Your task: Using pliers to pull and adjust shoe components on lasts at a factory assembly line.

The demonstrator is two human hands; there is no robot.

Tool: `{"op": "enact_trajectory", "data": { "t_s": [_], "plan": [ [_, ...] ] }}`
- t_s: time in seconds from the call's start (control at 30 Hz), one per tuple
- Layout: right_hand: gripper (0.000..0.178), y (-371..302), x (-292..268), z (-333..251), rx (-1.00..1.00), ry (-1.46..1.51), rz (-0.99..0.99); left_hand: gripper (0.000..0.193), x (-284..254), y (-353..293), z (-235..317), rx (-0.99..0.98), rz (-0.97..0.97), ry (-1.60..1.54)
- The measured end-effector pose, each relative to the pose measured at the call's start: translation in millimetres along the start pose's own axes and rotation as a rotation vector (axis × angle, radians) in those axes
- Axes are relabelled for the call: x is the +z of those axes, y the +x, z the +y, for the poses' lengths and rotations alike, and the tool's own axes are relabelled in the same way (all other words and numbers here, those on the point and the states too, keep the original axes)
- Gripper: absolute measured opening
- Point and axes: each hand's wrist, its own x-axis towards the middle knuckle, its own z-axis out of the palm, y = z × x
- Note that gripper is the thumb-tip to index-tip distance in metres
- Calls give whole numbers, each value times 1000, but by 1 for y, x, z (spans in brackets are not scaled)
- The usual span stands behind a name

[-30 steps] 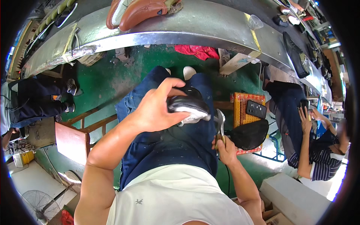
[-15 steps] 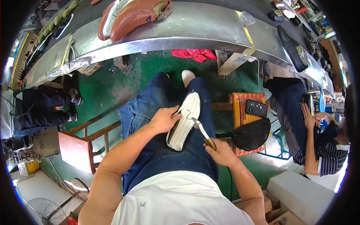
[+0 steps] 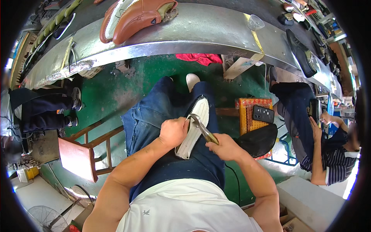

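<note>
A shoe (image 3: 188, 143) lies along my right thigh, its pale underside up and a dark ragged edge around it. My left hand (image 3: 174, 131) is curled closed over the shoe's left side. Thumb and forefinger meet beside the metal jaws of a pair of pincers; what they pinch is too small to make out. From the right, my right hand (image 3: 226, 147) grips the olive-brown handle of the pincers (image 3: 203, 130). The curved jaws rest over the middle of the sole, close to my left fingertips.
A metal-edged bench (image 3: 162, 45) spans the front, with brown shoes (image 3: 135, 21) and a clear cup (image 3: 255, 22). At left stands a wooden stool (image 3: 79, 158). Right, a phone (image 3: 263, 113) and black pouch (image 3: 258, 141) lie on a beaded seat, beside a seated co-worker (image 3: 338, 162).
My left hand has left the shoe's edge and closed beside the pincers' jaws. The pincers and my right hand have moved up and left over the sole. The shoe has shifted slightly right.
</note>
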Motion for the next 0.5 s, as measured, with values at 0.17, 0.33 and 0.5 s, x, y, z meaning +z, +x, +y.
{"op": "enact_trajectory", "data": {
  "t_s": [0.17,0.33,0.5],
  "plan": [
    [28,-12,-23,-25,-183,-244,44,20,-3,-1,8,55,5,5],
    [32,14,-66,-62,226,-212,-369,28,-19,8,12,14,-198,32],
    [31,17,-38,-57,-7,-499,-147,58,42,1,-46,-603,-258,-1240]
  ]
}}
